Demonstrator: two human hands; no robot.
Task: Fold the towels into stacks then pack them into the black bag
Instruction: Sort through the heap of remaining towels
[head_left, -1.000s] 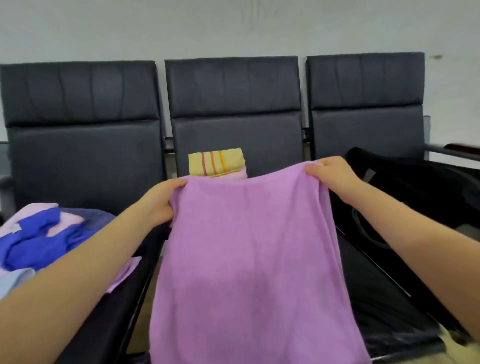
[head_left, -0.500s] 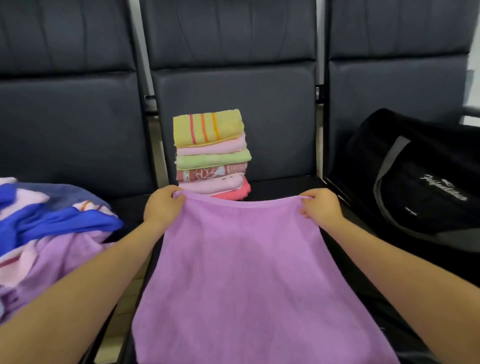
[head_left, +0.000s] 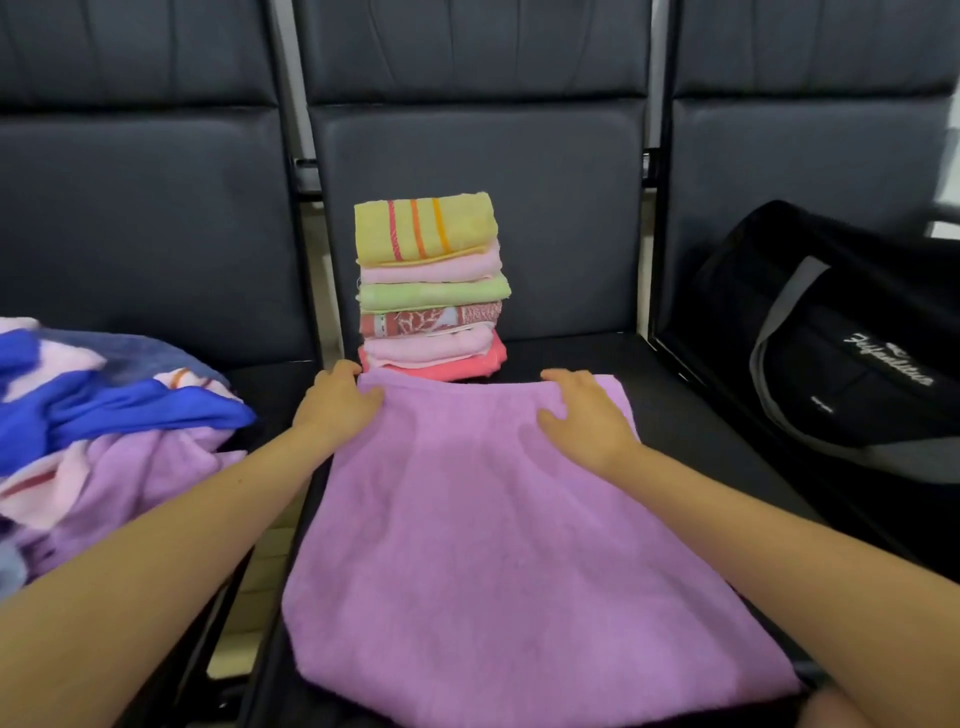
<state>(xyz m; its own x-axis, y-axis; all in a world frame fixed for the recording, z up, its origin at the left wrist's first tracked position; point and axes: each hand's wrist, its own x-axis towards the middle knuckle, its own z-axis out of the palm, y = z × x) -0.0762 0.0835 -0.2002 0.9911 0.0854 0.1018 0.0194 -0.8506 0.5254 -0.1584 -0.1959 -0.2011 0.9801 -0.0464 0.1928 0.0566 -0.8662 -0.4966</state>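
Soft, even indoor light with no glare; only faint shadows lie under the hands on the purple towel (head_left: 498, 545). The wide-angle lens bows the chair backs (head_left: 478, 156) at the edges. The whole view is slightly soft and blurred

- The purple towel (head_left: 498, 519) lies spread flat on the middle seat, its far edge just in front of the stack; the near edge reaches the seat's front.
- The stack of folded towels (head_left: 430, 288) stands upright at the back of that seat: yellow striped on top, then pink, green, patterned red, pink, coral.
- A pile of unfolded towels (head_left: 104, 426), blue, pink and lilac, is heaped on the left seat.
- The black bag (head_left: 841, 364), grey-strapped with white lettering, sits on the right seat.
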